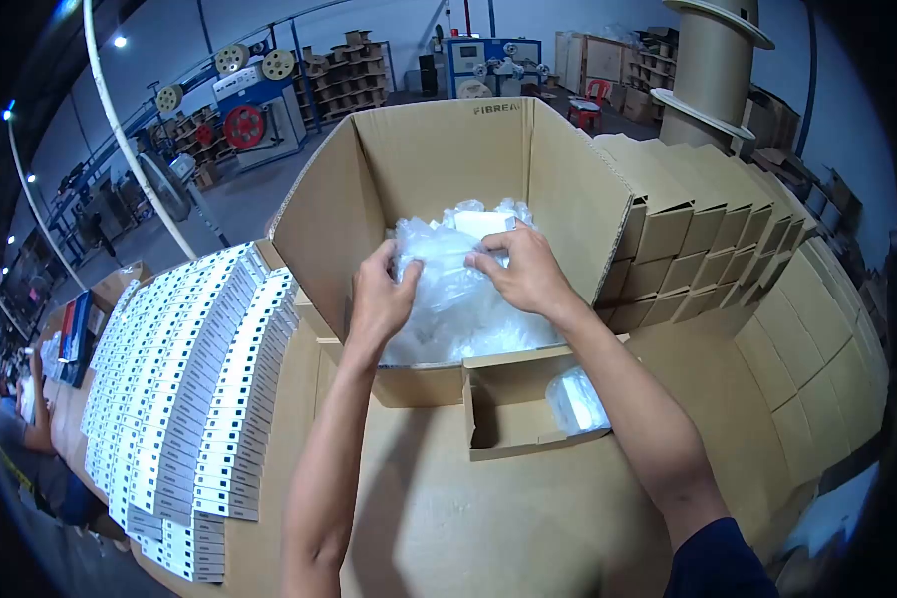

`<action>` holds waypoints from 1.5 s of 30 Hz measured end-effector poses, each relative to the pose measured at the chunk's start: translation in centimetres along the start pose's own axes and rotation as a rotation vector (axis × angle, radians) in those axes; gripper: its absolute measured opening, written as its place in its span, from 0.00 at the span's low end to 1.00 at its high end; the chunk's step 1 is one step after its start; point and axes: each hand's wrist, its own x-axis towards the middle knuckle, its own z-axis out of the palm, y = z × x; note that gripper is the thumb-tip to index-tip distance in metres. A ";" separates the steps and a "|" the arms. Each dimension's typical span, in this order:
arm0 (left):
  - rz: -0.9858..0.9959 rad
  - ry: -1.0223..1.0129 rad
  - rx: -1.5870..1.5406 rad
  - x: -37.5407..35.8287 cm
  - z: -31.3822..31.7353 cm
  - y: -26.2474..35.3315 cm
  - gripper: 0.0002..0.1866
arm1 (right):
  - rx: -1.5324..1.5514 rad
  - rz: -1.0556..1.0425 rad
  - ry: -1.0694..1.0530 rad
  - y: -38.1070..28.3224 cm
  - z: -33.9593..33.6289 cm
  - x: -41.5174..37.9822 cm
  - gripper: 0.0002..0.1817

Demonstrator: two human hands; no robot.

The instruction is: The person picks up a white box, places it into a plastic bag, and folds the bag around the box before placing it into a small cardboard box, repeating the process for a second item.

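Both hands are inside the big open carton [448, 159] at the centre of the frame. The left hand [381, 299] has its fingers curled shut on a clear plastic bag [439, 261], gripping its left side. The right hand [520, 271] pinches the same bag from the right, fingertips closed on its top edge. The bag sits on top of a heap of similar bags [468, 319] that fills the lower part of the carton; a white packet [480, 221] shows just behind the fingers.

The carton's walls stand upright all round, with free space above the heap on the far side and along the left wall. Both forearms cross the near rim, which is the lowest edge.

Just in front of that rim, lower centre, a small open box [513, 409] rests on the worktop [448, 518] with another bagged item [575, 401] inside its right end. The worktop is bare between the two forearms and below the small box.

At the left, rows of flat white boxes [189, 399] lie overlapped, reaching the worktop's left edge. At the right, stacks of folded brown cartons [708, 229] lean against the big carton's right wall and run along the right edge. A person's arm [30, 419] appears at the far left.
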 end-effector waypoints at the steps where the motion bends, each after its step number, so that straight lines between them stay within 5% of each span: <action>1: 0.007 0.041 0.028 0.2 0.2 0.3 0.18 | 0.012 0.015 0.033 0.1 -0.2 0.1 0.11; 10: 0.130 0.115 0.199 2.7 1.7 -3.1 0.26 | 0.006 0.139 0.282 0.2 -1.0 -1.7 0.08; 13: 0.357 0.346 0.231 1.2 2.0 -0.6 0.29 | 0.017 0.121 0.258 0.1 -1.7 -1.8 0.08; 17: 0.524 0.106 0.147 -2.7 -1.3 6.1 0.29 | 0.051 0.019 0.148 -2.9 -4.5 -2.8 0.08; 21: 0.269 -0.087 -0.286 -7.3 -1.5 8.2 0.08 | 0.212 -0.089 -0.072 -5.5 -7.3 -4.4 0.10; 23: 0.253 0.021 -0.364 -10.7 -1.6 9.9 0.09 | 0.269 -0.063 -0.121 -7.3 -8.4 -6.6 0.11; 25: 0.194 0.139 -0.321 -14.5 -1.8 11.0 0.09 | 0.603 -0.028 0.053 -8.5 -7.3 -9.7 0.19; 29: 0.105 0.289 -0.386 -22.2 -0.8 11.9 0.09 | 0.504 0.110 0.108 -11.2 -5.0 -20.3 0.36; 33: 0.045 0.317 -0.302 -30.1 1.0 12.2 0.10 | 0.739 0.283 0.233 -13.7 -1.4 -28.4 0.26; 36: -0.143 0.291 -0.528 -34.8 1.5 13.4 0.11 | 0.631 0.412 0.256 -14.7 -2.5 -32.1 0.15; 39: -0.047 0.329 -0.662 -38.3 2.0 14.0 0.11 | 0.803 0.413 0.193 -14.9 -4.0 -35.5 0.13; 45: -0.175 0.310 -0.711 -42.9 2.8 13.3 0.10 | 1.096 0.569 0.246 -15.0 -3.9 -41.1 0.10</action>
